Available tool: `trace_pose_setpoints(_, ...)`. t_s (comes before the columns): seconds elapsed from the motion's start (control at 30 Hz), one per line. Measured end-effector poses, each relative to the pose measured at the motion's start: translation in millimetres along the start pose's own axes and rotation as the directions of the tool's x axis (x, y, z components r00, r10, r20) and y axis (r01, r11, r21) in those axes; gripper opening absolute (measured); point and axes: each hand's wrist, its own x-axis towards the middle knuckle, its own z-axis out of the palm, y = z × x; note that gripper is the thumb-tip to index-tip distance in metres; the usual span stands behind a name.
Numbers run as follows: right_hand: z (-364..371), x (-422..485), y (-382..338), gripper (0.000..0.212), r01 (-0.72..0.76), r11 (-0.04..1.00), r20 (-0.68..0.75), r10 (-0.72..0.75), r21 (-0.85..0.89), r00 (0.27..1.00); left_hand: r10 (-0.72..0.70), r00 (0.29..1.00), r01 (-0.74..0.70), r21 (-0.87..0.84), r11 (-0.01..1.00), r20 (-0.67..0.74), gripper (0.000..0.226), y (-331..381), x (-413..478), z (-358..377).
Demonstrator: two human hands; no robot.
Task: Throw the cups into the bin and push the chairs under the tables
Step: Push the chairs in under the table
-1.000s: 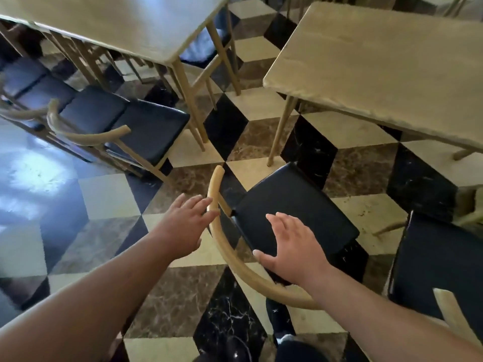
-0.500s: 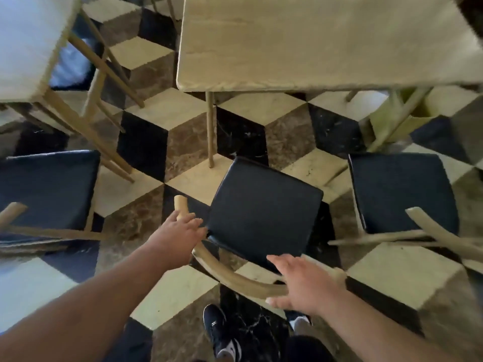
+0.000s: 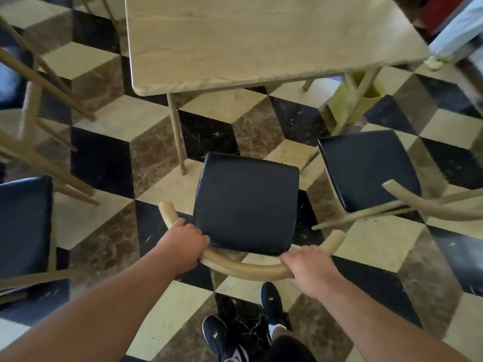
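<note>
A chair (image 3: 247, 202) with a black seat and a curved wooden backrest stands right in front of me, its seat a short way out from the near edge of a light wooden table (image 3: 261, 37). My left hand (image 3: 183, 244) is closed around the left part of the backrest. My right hand (image 3: 308, 267) is closed around its right part. A yellow-green bin (image 3: 350, 97) stands under the table's right corner, partly hidden by table legs. No cups are in view.
A second black-seated chair (image 3: 366, 168) stands to the right, out from the table. Another chair seat (image 3: 23, 223) and the legs of a neighbouring table (image 3: 39, 82) are on the left. My feet (image 3: 243, 327) stand on the chequered floor behind the chair.
Both hands went from hovering open by the backrest to closing around it. The view swung so that the chair now faces the table squarely, and I have stepped closer.
</note>
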Motion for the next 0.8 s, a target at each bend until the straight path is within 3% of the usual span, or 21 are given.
trace_pose_setpoints(0.27, -39.4, 61.1, 48.0, 0.032, 0.014, 0.999, -0.045, -0.015, -0.034, 0.999, -0.077, 0.996, 0.072, -0.082, 0.994, -0.051, 0.03, -31.1, 43.5, -22.1)
trace_pose_setpoints(0.8, -166.5, 201.4, 142.0, 0.028, 0.164, 0.983, -0.087, -0.17, -0.08, 0.982, -0.212, 0.977, 0.214, -0.069, 0.974, 0.036, 0.034, -119.7, 150.1, -100.1)
